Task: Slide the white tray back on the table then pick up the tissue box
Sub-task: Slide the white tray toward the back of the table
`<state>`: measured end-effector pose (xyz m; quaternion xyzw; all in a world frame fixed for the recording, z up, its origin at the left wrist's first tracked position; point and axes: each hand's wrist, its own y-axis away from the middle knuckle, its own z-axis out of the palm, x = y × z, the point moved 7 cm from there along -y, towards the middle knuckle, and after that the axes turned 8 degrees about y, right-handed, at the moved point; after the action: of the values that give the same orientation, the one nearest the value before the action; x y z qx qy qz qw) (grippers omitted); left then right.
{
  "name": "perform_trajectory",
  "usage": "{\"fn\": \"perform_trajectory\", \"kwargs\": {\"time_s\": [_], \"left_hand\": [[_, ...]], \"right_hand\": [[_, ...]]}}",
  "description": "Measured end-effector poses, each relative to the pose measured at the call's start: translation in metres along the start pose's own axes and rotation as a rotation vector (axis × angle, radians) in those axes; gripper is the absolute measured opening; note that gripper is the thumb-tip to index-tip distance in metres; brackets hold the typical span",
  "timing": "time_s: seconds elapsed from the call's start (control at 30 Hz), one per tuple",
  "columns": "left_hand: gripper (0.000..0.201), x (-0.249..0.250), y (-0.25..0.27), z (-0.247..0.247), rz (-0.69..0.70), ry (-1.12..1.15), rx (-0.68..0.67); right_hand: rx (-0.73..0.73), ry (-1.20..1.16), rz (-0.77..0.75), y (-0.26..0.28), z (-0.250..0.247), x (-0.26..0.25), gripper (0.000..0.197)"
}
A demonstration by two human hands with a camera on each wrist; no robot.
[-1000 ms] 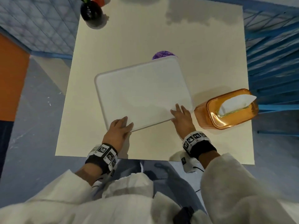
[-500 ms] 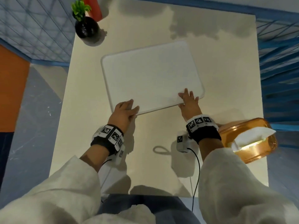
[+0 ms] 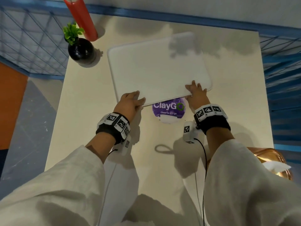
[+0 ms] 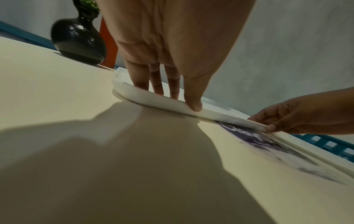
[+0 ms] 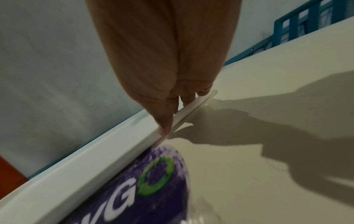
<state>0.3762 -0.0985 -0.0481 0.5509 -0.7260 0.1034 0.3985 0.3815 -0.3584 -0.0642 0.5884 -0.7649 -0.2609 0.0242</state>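
Pressing on the near edge of the white tray (image 3: 159, 69), both hands are working as a pair: the left hand (image 3: 130, 103) is sitting at the near left corner and the right hand (image 3: 196, 93) at the near right corner, which is probably keeping the wide tray from turning as it is being pushed toward the far side of the surface (image 3: 84, 111). On each hand the fingers (image 4: 157, 81) are lying nearly straight and slightly apart on top of the tray while the thumb is bearing against the rim, so neither hand is truly wrapping it; the flat hold seems suited to sliding rather than lifting. The tray is looking plain, white, rectangular with rounded corners and a low raised rim, empty on top, and it is lying in the far half of the surface, just right of the black vase (image 3: 80, 49) and near the red cylinder (image 3: 81, 17). A purple round sticker (image 3: 169, 110) is showing at its near edge, between the hands. The tissue box (image 3: 275, 163), amber and glossy with white tissue poking out, is waiting untouched at the near right edge, partly hidden behind the right sleeve, well apart from the tray.
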Motion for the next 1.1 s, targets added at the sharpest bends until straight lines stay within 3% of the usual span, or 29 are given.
{"fn": "perform_trajectory", "kwargs": {"time_s": [0.3, 0.5, 0.7, 1.0, 1.1], "left_hand": [[0.034, 0.010, -0.043, -0.014, 0.069, -0.138, -0.047], [0.033, 0.009, -0.055, -0.018, 0.100, -0.225, -0.113], [0.034, 0.000, -0.073, -0.029, 0.127, -0.161, -0.134], [0.034, -0.009, -0.088, -0.047, 0.092, -0.147, -0.175], [0.034, -0.007, -0.091, -0.048, 0.095, -0.271, -0.196]], "right_hand": [[-0.008, 0.027, 0.027, -0.033, -0.019, -0.002, 0.048], [0.043, 0.109, 0.035, -0.030, -0.018, -0.004, 0.047], [0.072, 0.156, 0.095, -0.028, -0.012, -0.013, 0.047], [0.049, 0.072, 0.171, -0.026, -0.006, -0.024, 0.048], [0.057, 0.079, 0.182, -0.025, -0.005, -0.028, 0.048]]}}
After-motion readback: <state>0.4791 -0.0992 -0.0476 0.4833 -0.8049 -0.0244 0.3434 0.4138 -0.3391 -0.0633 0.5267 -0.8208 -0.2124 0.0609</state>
